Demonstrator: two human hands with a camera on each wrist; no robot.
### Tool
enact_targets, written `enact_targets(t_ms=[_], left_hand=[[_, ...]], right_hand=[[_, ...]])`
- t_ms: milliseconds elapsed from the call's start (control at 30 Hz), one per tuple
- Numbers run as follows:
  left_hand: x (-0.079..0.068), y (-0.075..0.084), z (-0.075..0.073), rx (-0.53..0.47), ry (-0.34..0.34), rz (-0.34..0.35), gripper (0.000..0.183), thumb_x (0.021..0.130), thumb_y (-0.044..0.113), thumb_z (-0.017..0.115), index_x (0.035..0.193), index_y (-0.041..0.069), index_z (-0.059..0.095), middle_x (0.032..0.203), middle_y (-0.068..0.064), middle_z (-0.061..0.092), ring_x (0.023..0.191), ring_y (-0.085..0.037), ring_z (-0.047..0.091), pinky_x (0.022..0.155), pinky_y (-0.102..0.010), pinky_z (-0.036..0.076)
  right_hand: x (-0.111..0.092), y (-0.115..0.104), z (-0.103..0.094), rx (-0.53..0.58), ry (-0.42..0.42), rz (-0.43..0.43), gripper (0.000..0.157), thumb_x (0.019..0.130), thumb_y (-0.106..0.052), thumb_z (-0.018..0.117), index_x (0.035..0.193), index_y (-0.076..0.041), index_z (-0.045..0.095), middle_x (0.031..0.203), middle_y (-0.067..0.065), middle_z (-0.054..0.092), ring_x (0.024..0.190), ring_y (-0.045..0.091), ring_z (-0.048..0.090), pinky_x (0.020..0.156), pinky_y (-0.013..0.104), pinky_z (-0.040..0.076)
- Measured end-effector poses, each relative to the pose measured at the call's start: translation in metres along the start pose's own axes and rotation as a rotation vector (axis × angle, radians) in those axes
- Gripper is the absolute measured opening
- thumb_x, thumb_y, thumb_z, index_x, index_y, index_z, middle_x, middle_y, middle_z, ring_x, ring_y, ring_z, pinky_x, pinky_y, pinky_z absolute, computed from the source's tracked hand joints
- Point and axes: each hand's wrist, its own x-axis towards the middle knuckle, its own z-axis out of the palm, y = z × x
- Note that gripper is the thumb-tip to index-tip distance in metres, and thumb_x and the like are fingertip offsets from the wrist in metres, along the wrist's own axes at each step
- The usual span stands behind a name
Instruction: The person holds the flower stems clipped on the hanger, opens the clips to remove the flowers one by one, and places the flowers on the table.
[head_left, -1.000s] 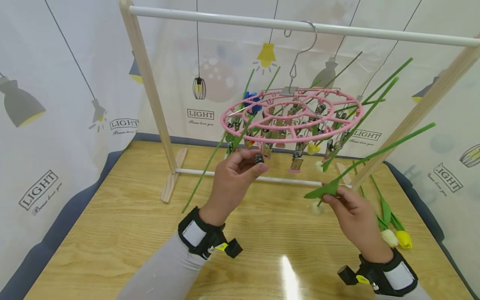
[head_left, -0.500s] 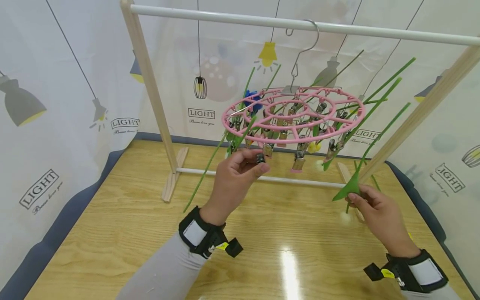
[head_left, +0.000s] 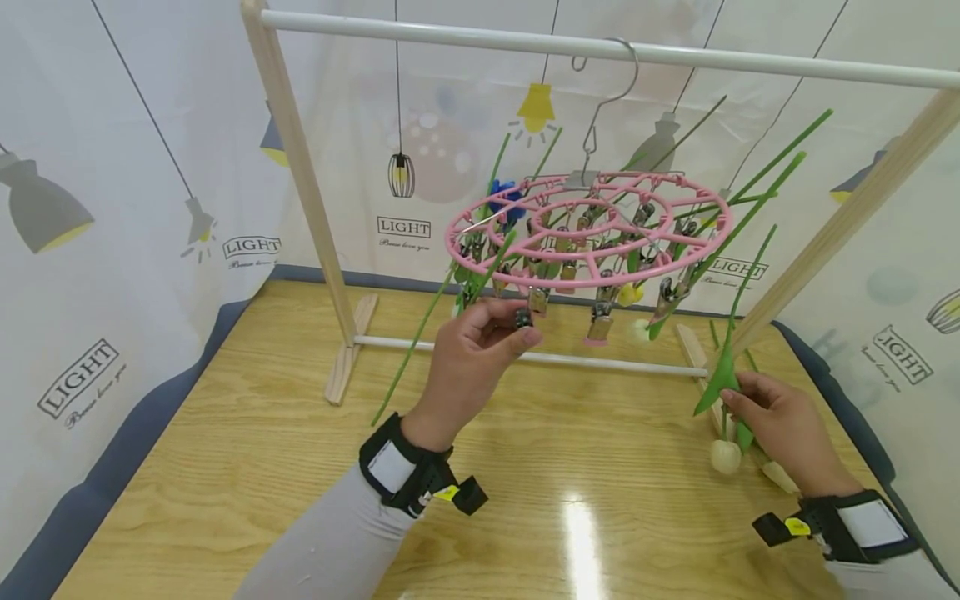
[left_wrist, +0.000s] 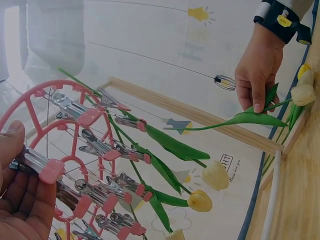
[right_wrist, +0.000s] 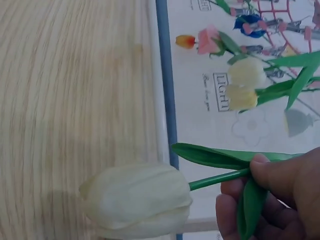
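My left hand [head_left: 472,354] is raised at the front left of a pink round clip hanger [head_left: 570,282]. Between thumb and fingers it pinches a metal clip [left_wrist: 42,165] with pink tips. At the right, low over the table, my right hand [head_left: 787,425] pinches the green stem of a white tulip [right_wrist: 137,200]. The bloom hangs downward in the head view, leaves around the fingers. Other tulips, such as a yellow one [left_wrist: 200,200] and a white one [left_wrist: 215,175], hang head down from the hanger's clips. A blue flower [head_left: 507,200] is behind its left side.
The hanger hooks onto the white top bar [head_left: 450,35] of a wooden-legged stand. Its right post [head_left: 855,217] rises just beyond my right hand. More tulips, one yellow [left_wrist: 304,71], lie on the wooden table [head_left: 525,500] at the right, partly behind that hand.
My right hand has moved right with the white tulip, and the stem has swung more upright. My left hand stays on the clip.
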Motion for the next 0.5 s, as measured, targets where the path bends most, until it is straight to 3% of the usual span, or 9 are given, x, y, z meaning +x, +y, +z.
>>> enact_targets(t_ms=[200, 500], left_hand=[[0.0, 0.0, 0.0, 0.004, -0.002, 0.007, 0.033, 0.086, 0.011, 0.066, 0.115, -0.004, 0.058, 0.106, -0.019, 0.065, 0.093, -0.02, 0.061, 0.082, -0.034, 0.055], [0.0, 0.001, 0.0, 0.006, -0.004, -0.002, 0.034, 0.086, 0.011, 0.065, 0.115, -0.003, 0.058, 0.106, -0.019, 0.065, 0.092, -0.02, 0.061, 0.081, -0.033, 0.055]], right_hand=[[0.008, 0.018, 0.003, -0.046, -0.058, 0.047, 0.046, 0.096, -0.04, 0.048, 0.125, -0.005, 0.054, 0.107, 0.019, 0.063, 0.085, 0.018, 0.061, 0.063, 0.034, 0.056], [0.02, 0.029, 0.012, -0.092, -0.065, 0.068, 0.045, 0.096, -0.035, 0.051, 0.123, 0.002, 0.053, 0.099, 0.021, 0.066, 0.075, 0.021, 0.063, 0.058, 0.036, 0.053]])
